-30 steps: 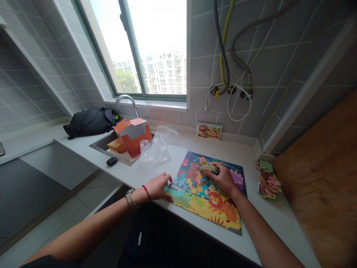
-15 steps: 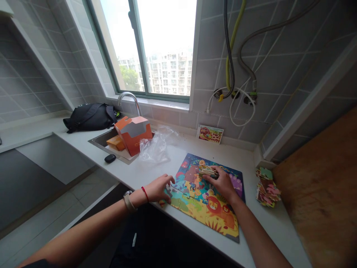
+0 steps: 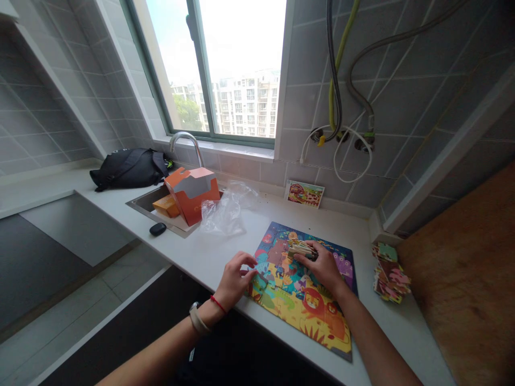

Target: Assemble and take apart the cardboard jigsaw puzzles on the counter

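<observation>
We are pinching a small stack of wooden puzzle pieces (image 3: pixel 301 250) in our right hand (image 3: pixel 324 268), clenching it just above the upper middle of a jungle-animal jigsaw puzzle (image 3: pixel 300 316). Our left hand (image 3: pixel 235 281) is open, its fingers (image 3: pixel 250 260) curving loosely and reaching over the puzzle's left edge, and we cannot tell whether they are gripping anything. A red string bracelet (image 3: pixel 218 304) and a pale watch band (image 3: pixel 199 319) are circling that wrist.

The puzzle is lying flat on the white tabletop (image 3: pixel 341 225), close to its front edge. To its right, a heap of loose pieces (image 3: pixel 391 279) is sitting near the wall, just beside a wooden board (image 3: pixel 462 268). A small picture card (image 3: pixel 304 194) is leaning against the wall tiles behind the puzzle. Further left, a crumpled plastic bag (image 3: pixel 223 212) is lying beside a steel sink (image 3: pixel 147 199), where an orange box (image 3: pixel 193 195) is standing tilted under a curved faucet (image 3: pixel 185 140). A black backpack (image 3: pixel 131 169) is lying beyond it.
</observation>
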Motion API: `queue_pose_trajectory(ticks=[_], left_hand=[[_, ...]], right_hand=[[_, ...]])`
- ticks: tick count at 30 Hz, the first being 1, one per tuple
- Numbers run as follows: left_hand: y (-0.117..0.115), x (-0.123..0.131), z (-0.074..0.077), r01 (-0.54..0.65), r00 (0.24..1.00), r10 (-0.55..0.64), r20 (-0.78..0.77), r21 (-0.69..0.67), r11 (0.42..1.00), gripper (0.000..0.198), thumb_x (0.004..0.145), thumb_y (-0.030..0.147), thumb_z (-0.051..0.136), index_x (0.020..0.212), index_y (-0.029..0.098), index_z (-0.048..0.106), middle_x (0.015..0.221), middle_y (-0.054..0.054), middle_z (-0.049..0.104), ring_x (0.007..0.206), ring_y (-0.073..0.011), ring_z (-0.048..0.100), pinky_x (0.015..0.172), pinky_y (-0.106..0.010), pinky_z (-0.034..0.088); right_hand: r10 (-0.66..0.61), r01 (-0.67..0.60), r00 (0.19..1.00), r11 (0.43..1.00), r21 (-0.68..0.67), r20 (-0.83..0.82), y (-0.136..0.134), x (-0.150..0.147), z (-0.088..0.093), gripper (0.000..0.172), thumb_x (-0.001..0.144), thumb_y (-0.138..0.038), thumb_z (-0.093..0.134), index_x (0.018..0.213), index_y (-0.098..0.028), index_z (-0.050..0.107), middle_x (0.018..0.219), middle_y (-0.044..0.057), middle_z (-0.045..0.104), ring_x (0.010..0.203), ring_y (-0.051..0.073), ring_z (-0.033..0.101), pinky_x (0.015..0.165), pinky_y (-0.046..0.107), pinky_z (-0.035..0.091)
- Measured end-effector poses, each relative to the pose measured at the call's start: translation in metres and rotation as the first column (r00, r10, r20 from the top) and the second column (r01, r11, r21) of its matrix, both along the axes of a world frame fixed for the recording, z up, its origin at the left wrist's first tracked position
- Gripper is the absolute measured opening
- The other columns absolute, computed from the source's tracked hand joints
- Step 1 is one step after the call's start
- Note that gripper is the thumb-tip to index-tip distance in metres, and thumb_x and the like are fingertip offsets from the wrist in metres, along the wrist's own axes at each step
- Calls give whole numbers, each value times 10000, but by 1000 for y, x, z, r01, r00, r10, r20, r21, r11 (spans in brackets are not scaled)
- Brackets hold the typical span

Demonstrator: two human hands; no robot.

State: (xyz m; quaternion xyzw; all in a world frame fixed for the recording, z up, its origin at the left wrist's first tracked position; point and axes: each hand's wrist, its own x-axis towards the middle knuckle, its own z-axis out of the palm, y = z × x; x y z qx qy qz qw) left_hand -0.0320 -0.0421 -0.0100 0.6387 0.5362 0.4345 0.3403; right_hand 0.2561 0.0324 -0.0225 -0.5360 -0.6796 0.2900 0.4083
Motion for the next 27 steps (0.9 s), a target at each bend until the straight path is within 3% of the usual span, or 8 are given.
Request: queue_pose_trajectory(ticks=[3,6,11,13,17,23,27], left_hand=[[-3,4,2,4,996,-1,-88,44,999,64,866,236,600,887,196,646,968,-54,633,904,-194,650,702,-290,601],[-9,-5,10,143,957,-114,-267,93,985,95,905,279,662,971,212,674,1086,-82,645,1036,-236,631,941,-410,563],[-21,-20,19,394,777,-344,-527,-18,919,615,722,384,900,1275,273,654,1311,-105,602,1218,-318,560,1065,-494,493],[-23,-21,19,433,718,-372,-588,-42,901,550,773,386,867,1279,297,670,1337,-102,594,1235,-321,550,1070,-505,489],[-23,-19,20,459,679,-377,-630,-36,888,391,884,392,765,1255,289,694,1291,-106,615,1176,-291,588,1033,-466,524],[-19,-22,24,489,621,-384,-683,-45,871,391,876,382,775,1244,278,698,1287,-116,610,1135,-287,617,1008,-441,538],[-19,-25,28,497,628,-409,-662,-62,865,411,838,400,811,1218,286,705,1298,-103,593,1147,-290,612,1030,-442,518]], right_hand=[[-10,10,1000,1000,-4,3,-1,-1,1,474,751,-518,783,1081,-194,682,1053,103,772,939,300,732,824,400,558],[-6,6,1000,1000,3,6,-2,-2,4,462,749,-512,781,1074,-198,687,1033,101,774,913,297,733,803,393,559],[1,-2,1000,1000,11,30,-4,-5,7,440,753,-489,782,1072,-202,683,1033,98,770,914,297,726,812,400,548],[0,-1,1000,1000,11,26,-4,-6,7,441,752,-482,783,1076,-202,682,1028,95,769,908,294,725,812,401,545],[8,-8,1000,1000,15,12,-4,-6,7,427,751,-482,783,1058,-203,682,1006,89,770,890,289,724,801,396,542],[0,0,1000,1000,25,10,-6,-8,10,415,742,-477,790,1035,-203,682,1012,88,766,886,282,717,805,393,538],[4,-4,1000,1000,31,-2,-7,-9,13,406,739,-466,790,1031,-205,682,999,82,763,885,277,717,804,387,540]])
